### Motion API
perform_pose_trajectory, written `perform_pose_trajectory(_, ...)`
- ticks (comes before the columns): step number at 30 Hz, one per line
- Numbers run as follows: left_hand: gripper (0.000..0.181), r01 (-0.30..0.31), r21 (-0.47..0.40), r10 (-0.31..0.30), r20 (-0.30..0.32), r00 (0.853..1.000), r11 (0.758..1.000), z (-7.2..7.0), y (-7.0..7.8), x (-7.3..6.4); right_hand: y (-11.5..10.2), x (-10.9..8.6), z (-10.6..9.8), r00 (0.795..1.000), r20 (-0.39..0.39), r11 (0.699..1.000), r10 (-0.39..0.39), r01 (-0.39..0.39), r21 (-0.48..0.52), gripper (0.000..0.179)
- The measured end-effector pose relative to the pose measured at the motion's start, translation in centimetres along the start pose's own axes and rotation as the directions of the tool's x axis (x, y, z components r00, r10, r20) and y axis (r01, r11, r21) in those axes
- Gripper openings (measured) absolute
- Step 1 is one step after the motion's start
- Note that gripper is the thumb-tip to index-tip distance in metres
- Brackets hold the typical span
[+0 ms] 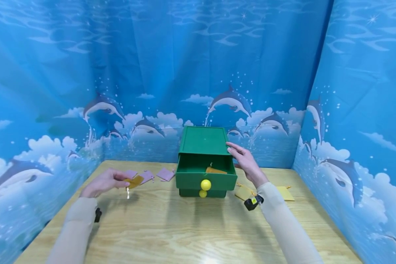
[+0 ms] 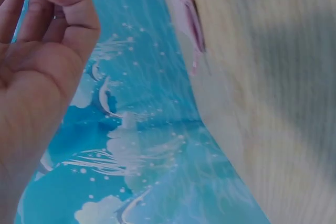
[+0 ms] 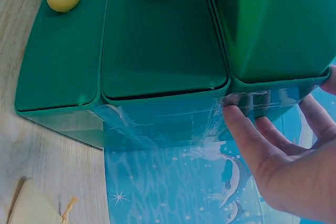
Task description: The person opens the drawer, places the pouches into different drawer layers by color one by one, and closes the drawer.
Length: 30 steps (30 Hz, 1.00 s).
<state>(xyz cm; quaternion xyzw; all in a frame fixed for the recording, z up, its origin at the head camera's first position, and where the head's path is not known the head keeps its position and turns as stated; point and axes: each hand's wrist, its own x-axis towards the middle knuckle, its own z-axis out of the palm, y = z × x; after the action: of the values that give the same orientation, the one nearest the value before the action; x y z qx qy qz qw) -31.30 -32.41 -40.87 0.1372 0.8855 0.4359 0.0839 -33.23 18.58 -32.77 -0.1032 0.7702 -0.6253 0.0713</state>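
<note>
My left hand [image 1: 106, 181] pinches a small mustard-orange drawstring pouch [image 1: 134, 181] between thumb and fingers, its pale cord ends hanging down. In the left wrist view the left hand [image 2: 44, 61] has curled fingers, with the pouch mostly out of frame. A green drawer cabinet [image 1: 203, 141] stands at the middle of the table. Its upper drawer [image 1: 191, 180] is pulled out, and an orange pouch [image 1: 214, 170] lies inside. My right hand [image 1: 247, 163] rests on the cabinet's right side near the top; in the right wrist view its fingertips [image 3: 233, 114] touch that side, fingers extended.
Several lilac pouches [image 1: 165, 174] lie on the wooden table [image 1: 151, 227] left of the cabinet. Yellow pouches [image 1: 244, 192] lie to its right, partly behind the right wrist. Round yellow knobs [image 1: 205, 184] stick out from the drawer fronts. A blue dolphin-print curtain [image 1: 165, 55] surrounds the table.
</note>
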Motion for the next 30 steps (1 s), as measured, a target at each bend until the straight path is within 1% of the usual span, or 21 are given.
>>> perform_pose_trajectory(3,0.037,-0.009,-0.008,0.009,-0.020,1.000,1.000,-0.1,0.7,0.3,-0.1,0.0,0.0,1.000,0.000,1.000,0.000,0.000,0.002,0.052)
perform_pose_trajectory(6,0.039,-0.005,-0.053,0.002,-0.048,0.999,0.999,-0.1,1.2,0.5,-0.2,0.1,0.0,1.000,0.000,1.000,0.001,-0.001,0.002,0.052)
perform_pose_trajectory(9,0.044,-0.040,-0.081,0.034,-0.071,0.997,0.996,0.0,1.6,0.7,-0.2,0.0,0.0,1.000,0.004,1.000,0.001,-0.001,-0.003,0.052)
perform_pose_trajectory(12,0.045,-0.059,-0.101,0.049,-0.106,0.993,0.993,0.2,2.1,0.9,-0.2,0.0,0.0,1.000,0.005,1.000,0.004,-0.004,-0.007,0.052)
perform_pose_trajectory(17,0.043,-0.082,-0.078,0.069,-0.152,0.986,0.994,0.6,3.2,1.3,-0.2,-0.1,0.0,1.000,0.001,1.000,0.010,-0.010,-0.004,0.052)
perform_pose_trajectory(21,0.037,-0.125,-0.037,0.116,-0.186,0.976,0.991,0.9,4.3,1.6,-0.1,-0.1,0.0,1.000,0.001,1.000,0.002,-0.002,-0.012,0.052)
perform_pose_trajectory(25,0.033,-0.156,-0.013,0.150,-0.211,0.966,0.988,1.2,5.2,2.0,-0.1,-0.1,0.0,1.000,0.006,1.000,-0.004,0.005,-0.015,0.052)
perform_pose_trajectory(30,0.035,-0.178,-0.024,0.167,-0.245,0.955,0.984,1.8,6.3,2.7,-0.1,0.0,0.0,1.000,0.001,1.000,-0.001,0.001,-0.014,0.052)
